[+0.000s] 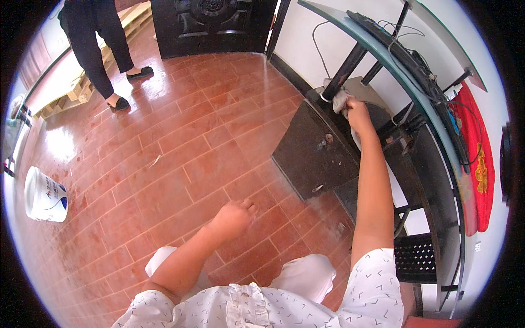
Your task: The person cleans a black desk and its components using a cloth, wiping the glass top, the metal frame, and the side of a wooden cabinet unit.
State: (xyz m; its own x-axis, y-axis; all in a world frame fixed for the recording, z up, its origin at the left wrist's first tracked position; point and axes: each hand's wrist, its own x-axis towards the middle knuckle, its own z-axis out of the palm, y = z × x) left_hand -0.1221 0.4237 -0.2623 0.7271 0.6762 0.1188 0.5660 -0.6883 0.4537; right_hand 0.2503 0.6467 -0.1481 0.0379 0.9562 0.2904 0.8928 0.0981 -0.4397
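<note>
My right hand (355, 111) grips a pale cloth (339, 101) against the lower end of a black metal desk leg (346, 69). Part of the cloth hangs below the hand, half hidden by my forearm. Beneath lies a dark cabinet (313, 151) with a lock and scuffed front. Over the tiled floor (172, 164), in front of my knees, my left hand (238, 215) hovers with fingers loosely curled; nothing shows in it. The glass desktop (410, 74) above the leg carries a black keyboard (381, 35) and cables.
A person in black trousers (88, 45) stands at the upper left beside wooden pallets (61, 94). A white bucket (46, 197) is on the floor at the left. A black door (213, 24) is at the top. Red cloth (478, 164) hangs at the right, near a black perforated chair (414, 256).
</note>
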